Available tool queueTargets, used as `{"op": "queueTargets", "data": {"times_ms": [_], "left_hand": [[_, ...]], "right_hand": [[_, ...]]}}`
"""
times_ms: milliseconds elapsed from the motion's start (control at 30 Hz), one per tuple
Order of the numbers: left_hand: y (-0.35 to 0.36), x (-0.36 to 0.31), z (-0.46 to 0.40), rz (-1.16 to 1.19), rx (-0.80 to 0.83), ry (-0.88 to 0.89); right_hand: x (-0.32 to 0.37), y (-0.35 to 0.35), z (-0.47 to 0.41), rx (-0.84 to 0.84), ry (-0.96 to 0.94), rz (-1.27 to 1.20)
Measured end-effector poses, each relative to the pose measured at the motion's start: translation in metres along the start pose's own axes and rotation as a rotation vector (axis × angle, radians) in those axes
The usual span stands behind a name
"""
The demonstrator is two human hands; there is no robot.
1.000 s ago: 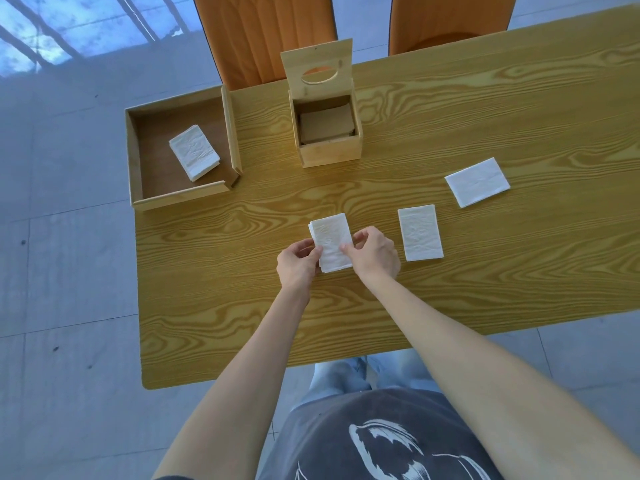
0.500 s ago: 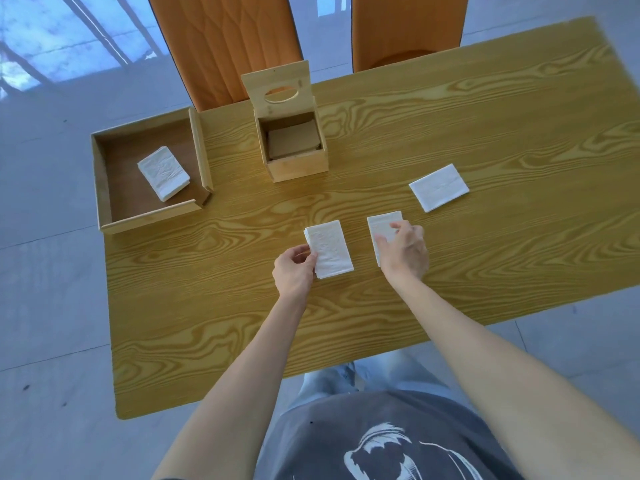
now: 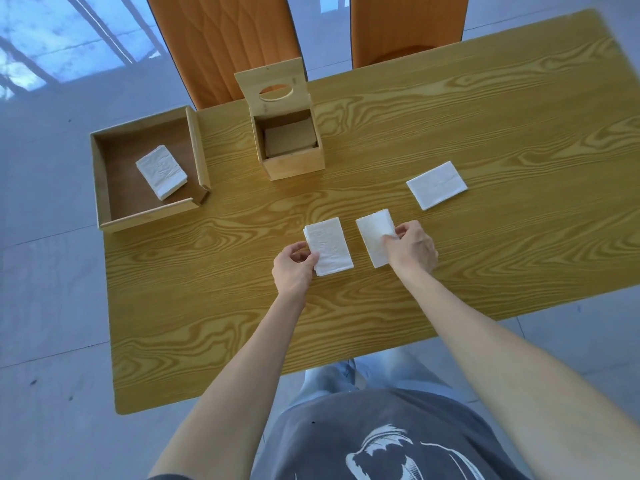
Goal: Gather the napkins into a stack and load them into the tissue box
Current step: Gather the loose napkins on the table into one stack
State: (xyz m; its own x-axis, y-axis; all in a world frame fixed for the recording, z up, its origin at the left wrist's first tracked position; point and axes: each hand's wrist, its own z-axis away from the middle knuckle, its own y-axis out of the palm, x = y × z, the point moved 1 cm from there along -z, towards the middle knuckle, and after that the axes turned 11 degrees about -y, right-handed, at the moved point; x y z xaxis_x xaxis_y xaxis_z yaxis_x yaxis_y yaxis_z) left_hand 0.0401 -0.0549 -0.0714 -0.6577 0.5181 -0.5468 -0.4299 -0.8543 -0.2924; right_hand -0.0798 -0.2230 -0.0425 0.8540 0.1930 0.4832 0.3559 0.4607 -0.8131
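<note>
A small stack of white napkins (image 3: pixel 329 245) lies mid-table, and my left hand (image 3: pixel 294 268) pinches its lower left edge. Just to the right, my right hand (image 3: pixel 412 249) grips the right edge of a second white napkin (image 3: pixel 374 237), whose near side looks slightly lifted. A third napkin (image 3: pixel 437 184) lies flat further right, untouched. The wooden tissue box (image 3: pixel 294 164) stands behind, its lid with an oval hole tipped up and open; a wooden plate shows inside. Another napkin pile (image 3: pixel 161 171) rests in the wooden tray (image 3: pixel 149 213) at the left.
The wooden table (image 3: pixel 485 116) ends at its near edge just above my lap. The tray overhangs the table's left corner. Two orange chair backs (image 3: pixel 221 39) stand behind the far edge. Grey tiled floor surrounds the table.
My right hand left the stack, moved right and took hold of the second napkin, sliding it slightly. My left hand stays on the stack. The camera view shifted.
</note>
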Motion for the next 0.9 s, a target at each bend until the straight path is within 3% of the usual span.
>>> {"op": "queueTargets", "data": {"times_ms": [400,633,900], "left_hand": [[-0.002,0.000,0.000,0.018,0.032,0.001],[-0.003,0.003,0.003,0.060,0.054,-0.013],[-0.003,0.001,0.004,0.072,0.046,-0.027]], "right_hand": [[0.008,-0.013,0.002,-0.061,-0.163,-0.348],[0.020,0.002,0.015,0.146,-0.182,-0.676],[0.030,0.034,0.029,0.248,-0.171,-0.668]]}}
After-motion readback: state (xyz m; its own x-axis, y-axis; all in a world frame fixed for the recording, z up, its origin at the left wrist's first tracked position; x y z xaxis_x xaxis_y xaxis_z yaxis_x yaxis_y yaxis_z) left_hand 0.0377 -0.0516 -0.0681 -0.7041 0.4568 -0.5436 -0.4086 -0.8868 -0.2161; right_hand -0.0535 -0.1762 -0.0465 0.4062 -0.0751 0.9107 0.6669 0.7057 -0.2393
